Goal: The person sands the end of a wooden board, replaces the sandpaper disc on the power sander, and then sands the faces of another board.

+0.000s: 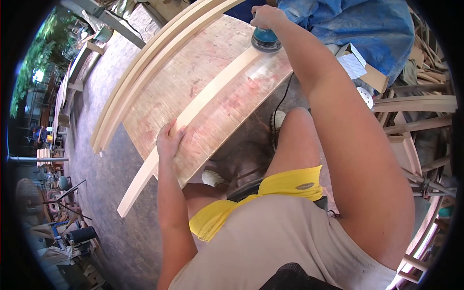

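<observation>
A curved wooden strip lies across the plywood table, its near end jutting past the table's edge. My left hand is closed round this strip near that edge. At the strip's far end, my right hand grips the top of a teal sander, whose dark round base rests on the wood. Other curved strips lie side by side along the table's left side, apart from my hands.
A blue tarp covers something at the upper right, beside an open box and a perforated white disc. Curved wooden parts are piled at the right. A black cable hangs by the table's right edge.
</observation>
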Action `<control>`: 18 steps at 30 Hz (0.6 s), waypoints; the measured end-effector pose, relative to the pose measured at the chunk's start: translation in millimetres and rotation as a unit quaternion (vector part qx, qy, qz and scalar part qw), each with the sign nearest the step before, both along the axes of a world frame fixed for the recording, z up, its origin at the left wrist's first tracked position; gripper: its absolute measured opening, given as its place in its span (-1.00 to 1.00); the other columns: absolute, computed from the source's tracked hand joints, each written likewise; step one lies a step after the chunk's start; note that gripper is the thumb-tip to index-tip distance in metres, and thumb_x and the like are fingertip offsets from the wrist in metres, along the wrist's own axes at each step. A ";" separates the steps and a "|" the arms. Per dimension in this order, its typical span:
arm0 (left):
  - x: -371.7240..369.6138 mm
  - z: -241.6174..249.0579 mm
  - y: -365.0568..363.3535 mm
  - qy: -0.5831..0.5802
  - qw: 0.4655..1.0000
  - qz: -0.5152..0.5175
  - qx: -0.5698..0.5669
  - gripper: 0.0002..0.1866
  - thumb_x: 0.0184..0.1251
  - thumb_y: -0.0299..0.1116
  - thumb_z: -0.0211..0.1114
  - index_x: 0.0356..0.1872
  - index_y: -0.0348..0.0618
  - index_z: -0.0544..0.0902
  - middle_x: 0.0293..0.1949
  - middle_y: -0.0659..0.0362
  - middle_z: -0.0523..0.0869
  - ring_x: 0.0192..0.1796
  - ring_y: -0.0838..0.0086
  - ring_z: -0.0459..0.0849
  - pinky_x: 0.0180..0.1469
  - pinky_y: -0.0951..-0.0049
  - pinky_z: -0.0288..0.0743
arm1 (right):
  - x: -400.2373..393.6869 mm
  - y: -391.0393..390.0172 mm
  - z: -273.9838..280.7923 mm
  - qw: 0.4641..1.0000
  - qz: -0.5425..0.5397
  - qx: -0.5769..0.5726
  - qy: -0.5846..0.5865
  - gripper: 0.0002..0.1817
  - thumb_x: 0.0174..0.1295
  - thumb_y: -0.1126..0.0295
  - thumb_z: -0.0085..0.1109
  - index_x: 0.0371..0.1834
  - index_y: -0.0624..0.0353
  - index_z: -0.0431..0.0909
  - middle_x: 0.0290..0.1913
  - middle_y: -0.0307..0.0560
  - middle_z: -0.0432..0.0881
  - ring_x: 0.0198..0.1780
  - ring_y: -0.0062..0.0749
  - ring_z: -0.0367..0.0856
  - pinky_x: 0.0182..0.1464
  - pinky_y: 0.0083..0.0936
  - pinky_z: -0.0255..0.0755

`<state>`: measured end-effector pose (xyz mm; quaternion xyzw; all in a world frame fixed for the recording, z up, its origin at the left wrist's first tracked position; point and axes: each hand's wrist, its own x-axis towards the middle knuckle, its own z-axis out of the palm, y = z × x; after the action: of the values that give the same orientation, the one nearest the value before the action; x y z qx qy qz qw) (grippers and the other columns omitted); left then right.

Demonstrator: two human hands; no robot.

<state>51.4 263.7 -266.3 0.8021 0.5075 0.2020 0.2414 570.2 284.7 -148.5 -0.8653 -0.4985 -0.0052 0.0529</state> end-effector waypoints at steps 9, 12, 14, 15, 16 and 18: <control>0.3 -8.2 7.8 -0.018 1.000 -0.020 0.010 -0.48 0.21 -0.17 0.54 0.15 -0.21 0.70 0.00 -0.02 0.77 0.08 0.17 0.74 0.17 0.27 0.55 | -3.5 -2.5 -1.1 1.000 0.003 0.001 -0.005 -0.41 0.21 0.06 0.25 0.37 -0.26 0.53 0.31 -0.02 0.63 0.28 -0.11 0.65 0.30 -0.10 0.52; 6.7 -1.9 7.3 -0.008 1.000 -0.012 -0.009 -0.48 0.20 -0.16 0.55 0.13 -0.21 0.69 0.00 -0.02 0.78 0.06 0.21 0.75 0.14 0.28 0.57 | -31.4 -14.1 13.0 0.999 0.027 0.007 0.028 -0.41 0.22 0.10 0.30 0.37 -0.18 0.56 0.34 -0.02 0.62 0.31 -0.11 0.64 0.26 -0.11 0.56; 17.5 1.3 11.6 0.007 1.000 -0.012 -0.017 -0.48 0.20 -0.15 0.55 0.12 -0.21 0.69 0.01 -0.02 0.78 0.06 0.22 0.75 0.13 0.28 0.58 | -51.6 -13.1 15.8 0.999 0.033 -0.007 0.038 -0.43 0.21 0.11 0.31 0.34 -0.14 0.60 0.34 -0.04 0.61 0.31 -0.13 0.64 0.25 -0.11 0.57; 22.9 -2.4 15.4 -0.003 0.999 -0.018 -0.029 -0.46 0.19 -0.13 0.56 0.13 -0.19 0.68 0.00 -0.02 0.78 0.06 0.22 0.75 0.12 0.27 0.58 | -62.8 -13.6 15.1 0.998 0.040 0.006 0.038 -0.44 0.22 0.11 0.32 0.32 -0.10 0.61 0.33 -0.04 0.62 0.32 -0.12 0.63 0.26 -0.12 0.56; 28.8 -4.3 19.2 -0.013 0.999 -0.024 -0.042 -0.44 0.17 -0.11 0.56 0.14 -0.18 0.67 0.00 -0.01 0.79 0.06 0.22 0.75 0.12 0.27 0.58 | -74.6 -14.2 14.1 0.998 0.047 0.019 0.038 -0.45 0.22 0.11 0.32 0.31 -0.06 0.62 0.33 -0.03 0.62 0.32 -0.12 0.63 0.26 -0.12 0.56; 48.9 -2.1 21.8 -0.010 0.998 -0.041 -0.036 -0.43 0.17 -0.09 0.56 0.15 -0.16 0.67 0.00 -0.01 0.79 0.06 0.22 0.75 0.12 0.27 0.59 | -98.4 -15.1 15.9 0.994 0.088 0.015 0.056 -0.45 0.23 0.10 0.32 0.30 -0.04 0.63 0.32 -0.02 0.63 0.33 -0.10 0.61 0.26 -0.12 0.55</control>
<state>100.3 285.5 -268.4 0.8111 0.4784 0.1815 0.2834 471.8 269.7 -132.6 -0.8162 -0.5687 0.0401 0.0938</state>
